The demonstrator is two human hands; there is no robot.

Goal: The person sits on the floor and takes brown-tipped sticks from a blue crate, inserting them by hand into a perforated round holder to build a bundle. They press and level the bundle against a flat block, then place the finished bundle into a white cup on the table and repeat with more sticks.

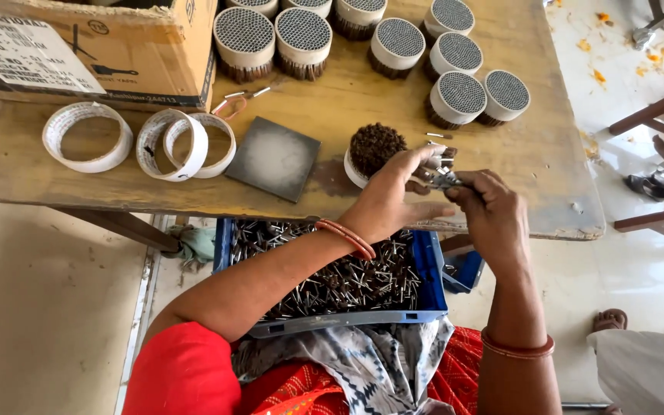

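Nearest the camera, a blue plastic crate (429,270) sat on the person's lap, heaped with dark metal pins (347,278); the left forearm crossed over it and hid much of the heap, and a patterned cloth (363,365) covered its near wall. Just beyond the crate's far right corner, over the near edge of the wooden table (532,154), the two hands met. The right hand (492,217) was curled narrow around a small bundle of metal pins (441,178), and the left hand (397,198) pinched at the same bundle with thumb and fingers closed on it. The bundle was small and partly buried between the fingers, so its count could not be made out; what showed lay roughly flat, with its long axis running left to right and its free ends pointing left, toward a round brush head (372,152) with dark bristles that stood on the table just beyond the crate, touching or nearly touching the left fingertips. Left of that brush head a dark square plate (273,157) lay flat, and farther left three white tape rings (140,140) rested on the tabletop. Beyond the brush head, at the far edge, a cluster of round perforated brush blocks (455,96) stood, the rearmost cut off by the frame, and a cardboard box (94,46) in the far left corner was also cropped.
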